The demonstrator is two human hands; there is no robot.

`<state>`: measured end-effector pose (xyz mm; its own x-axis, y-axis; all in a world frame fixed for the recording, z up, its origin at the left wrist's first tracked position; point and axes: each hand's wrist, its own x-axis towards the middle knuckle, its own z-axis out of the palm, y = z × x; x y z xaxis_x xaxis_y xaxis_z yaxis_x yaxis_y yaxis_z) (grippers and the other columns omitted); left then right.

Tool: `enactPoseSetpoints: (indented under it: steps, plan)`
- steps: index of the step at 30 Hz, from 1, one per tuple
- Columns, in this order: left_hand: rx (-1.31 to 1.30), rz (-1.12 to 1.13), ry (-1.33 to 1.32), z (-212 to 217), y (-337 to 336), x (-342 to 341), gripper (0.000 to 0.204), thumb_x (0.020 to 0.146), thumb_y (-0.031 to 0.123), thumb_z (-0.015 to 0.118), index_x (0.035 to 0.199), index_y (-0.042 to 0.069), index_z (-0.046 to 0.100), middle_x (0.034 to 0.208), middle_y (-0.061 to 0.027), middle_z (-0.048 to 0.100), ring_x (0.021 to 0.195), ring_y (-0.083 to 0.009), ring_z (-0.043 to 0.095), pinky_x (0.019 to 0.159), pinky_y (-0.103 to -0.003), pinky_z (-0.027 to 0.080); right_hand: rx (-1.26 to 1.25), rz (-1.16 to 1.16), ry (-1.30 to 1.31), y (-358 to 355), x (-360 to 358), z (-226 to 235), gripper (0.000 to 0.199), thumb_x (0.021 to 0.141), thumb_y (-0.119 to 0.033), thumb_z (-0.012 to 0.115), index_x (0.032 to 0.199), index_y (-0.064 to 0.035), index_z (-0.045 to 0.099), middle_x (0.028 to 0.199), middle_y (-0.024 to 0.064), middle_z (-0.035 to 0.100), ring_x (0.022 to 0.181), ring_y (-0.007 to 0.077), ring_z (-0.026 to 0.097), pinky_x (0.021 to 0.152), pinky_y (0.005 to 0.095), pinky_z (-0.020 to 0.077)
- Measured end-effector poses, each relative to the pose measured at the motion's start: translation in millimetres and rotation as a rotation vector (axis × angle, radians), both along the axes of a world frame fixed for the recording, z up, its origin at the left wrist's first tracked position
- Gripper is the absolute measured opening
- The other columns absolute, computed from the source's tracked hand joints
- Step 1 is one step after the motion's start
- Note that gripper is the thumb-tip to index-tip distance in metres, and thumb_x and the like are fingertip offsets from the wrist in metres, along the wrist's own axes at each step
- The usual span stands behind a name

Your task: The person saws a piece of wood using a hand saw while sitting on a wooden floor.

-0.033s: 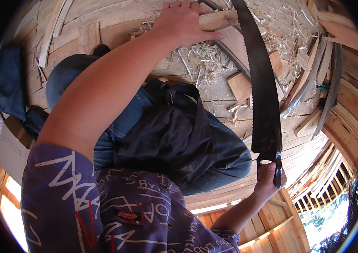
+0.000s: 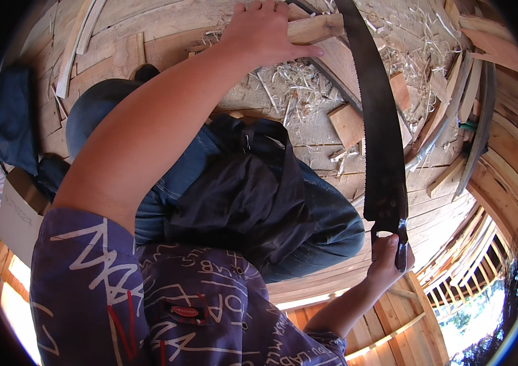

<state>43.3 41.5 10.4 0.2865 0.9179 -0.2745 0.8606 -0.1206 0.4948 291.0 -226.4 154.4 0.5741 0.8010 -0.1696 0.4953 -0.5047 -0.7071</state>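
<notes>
A long handsaw [image 2: 381, 128] with a dark, tapering blade runs from the right side up to the top edge, its teeth facing left. My right hand [image 2: 387, 259] is closed round its handle. At the top, my left hand [image 2: 257, 33] grips a short wooden strip [image 2: 317, 29], thumb on the near side and fingers on the far side. The strip's right end meets the saw blade near the tip. Beneath it lies a dark-edged board [image 2: 339, 64], set at a slant and partly hidden by the blade.
Wood shavings [image 2: 298, 85] and a small wooden block [image 2: 345, 126] lie on the plank floor. Long wooden strips [image 2: 472, 91] lean at the right. A cardboard box [image 2: 19, 219] stands at the left, beside another person's dark-clothed leg [image 2: 13, 116]. My crossed legs [image 2: 326, 213] are below.
</notes>
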Motion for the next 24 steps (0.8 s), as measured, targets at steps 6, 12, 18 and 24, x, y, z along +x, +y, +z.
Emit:
enactPoseSetpoints:
  steps: [6, 12, 18, 24]
  plan:
    - [-0.002, -0.028, 0.053, -2, 2, 2, 0.084, 0.068, 0.068, 0.061, 0.118, 0.001, 0.053, 0.119, -0.0190, 0.055, 0.114, -0.0319, 0.050, 0.097, -0.044, 0.037, 0.000, -0.058, -0.141, 36, 1, -10, 0.045, 0.089, -0.035, 0.061, 0.061, -0.0012, 0.052, 0.047, 0.0016, 0.045, 0.042, 0.0082, 0.037, 0.042, 0.0238, 0.0253]
    - [-0.010, 0.003, 0.099, -7, 6, 7, 0.086, 0.068, 0.069, 0.060, 0.120, 0.001, 0.052, 0.119, -0.0199, 0.054, 0.115, -0.0326, 0.050, 0.097, -0.045, 0.037, -0.016, -0.018, -0.088, 40, 15, -8, 0.045, 0.087, -0.037, 0.064, 0.061, -0.0019, 0.052, 0.046, 0.0015, 0.045, 0.040, 0.0070, 0.036, 0.040, 0.0218, 0.0236]
    - [-0.024, -0.028, 0.043, -4, 4, 4, 0.087, 0.069, 0.069, 0.059, 0.121, 0.000, 0.051, 0.121, -0.0210, 0.053, 0.116, -0.0329, 0.049, 0.097, -0.045, 0.038, -0.055, 0.013, -0.050, 21, 2, 17, 0.050, 0.084, -0.044, 0.066, 0.066, 0.0021, 0.057, 0.048, 0.0001, 0.045, 0.043, 0.0067, 0.039, 0.042, 0.0222, 0.0253]
    - [-0.023, -0.005, 0.112, -9, 8, 2, 0.085, 0.069, 0.069, 0.059, 0.120, 0.001, 0.052, 0.121, -0.0203, 0.053, 0.116, -0.0324, 0.049, 0.097, -0.046, 0.037, -0.048, 0.047, -0.066, 12, 15, 31, 0.051, 0.084, -0.045, 0.064, 0.064, 0.0013, 0.058, 0.046, -0.0012, 0.043, 0.041, 0.0052, 0.035, 0.041, 0.0216, 0.0227]
